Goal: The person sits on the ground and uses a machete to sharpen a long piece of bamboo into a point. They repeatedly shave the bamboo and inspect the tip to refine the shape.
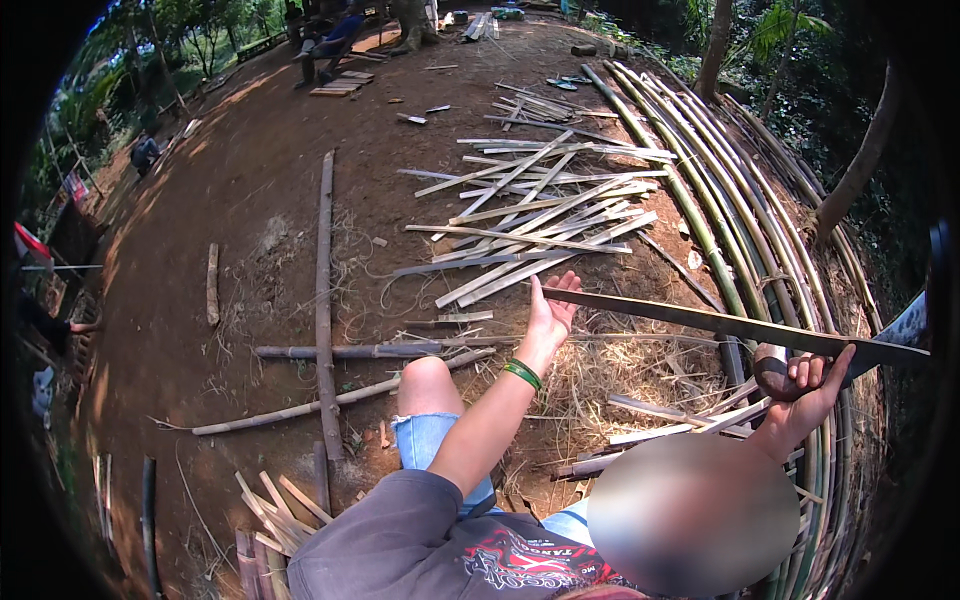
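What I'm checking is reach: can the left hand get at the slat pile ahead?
Probably yes: the left hand, at the long strip's end, is just short of the slat pile; nothing between.

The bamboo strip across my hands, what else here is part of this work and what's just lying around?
In use:
- bamboo strip, its far end against the left hand
- knife handle, gripped by the right hand

Lying about:
- pile of split bamboo slats
- long green bamboo poles
- crossed poles on the dirt
- dry shavings
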### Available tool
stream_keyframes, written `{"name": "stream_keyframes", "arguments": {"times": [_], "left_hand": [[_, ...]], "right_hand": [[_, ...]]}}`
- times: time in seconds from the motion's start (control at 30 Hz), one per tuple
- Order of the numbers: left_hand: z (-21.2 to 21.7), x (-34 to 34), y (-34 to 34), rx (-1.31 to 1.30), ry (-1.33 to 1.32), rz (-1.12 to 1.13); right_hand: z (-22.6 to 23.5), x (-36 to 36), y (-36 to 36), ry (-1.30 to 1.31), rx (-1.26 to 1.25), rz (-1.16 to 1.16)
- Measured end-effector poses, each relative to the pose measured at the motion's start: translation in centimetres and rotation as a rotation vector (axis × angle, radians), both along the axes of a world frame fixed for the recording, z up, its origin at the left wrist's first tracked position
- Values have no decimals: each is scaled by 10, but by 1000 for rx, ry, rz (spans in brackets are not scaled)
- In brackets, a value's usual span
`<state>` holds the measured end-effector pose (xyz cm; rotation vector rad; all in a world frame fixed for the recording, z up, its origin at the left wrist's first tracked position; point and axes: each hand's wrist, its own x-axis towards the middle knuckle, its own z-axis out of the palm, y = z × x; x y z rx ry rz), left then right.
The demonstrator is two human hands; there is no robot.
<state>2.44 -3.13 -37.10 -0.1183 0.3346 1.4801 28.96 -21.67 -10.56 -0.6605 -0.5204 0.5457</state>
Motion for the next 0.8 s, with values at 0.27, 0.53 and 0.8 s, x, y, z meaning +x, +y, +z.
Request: {"name": "stream_keyframes", "arguments": {"times": [0.27, 0.53, 0.8], "left_hand": [[139, -148, 12, 299, -239, 499], [284, -205, -46, 587, 300, 724], [312, -195, -38, 800, 446, 522]], "right_hand": [[-73, 21, 68, 200, -115, 333], [-276, -19, 71, 353, -820, 645], [-327, -97, -17, 295, -1002, 763]]}}
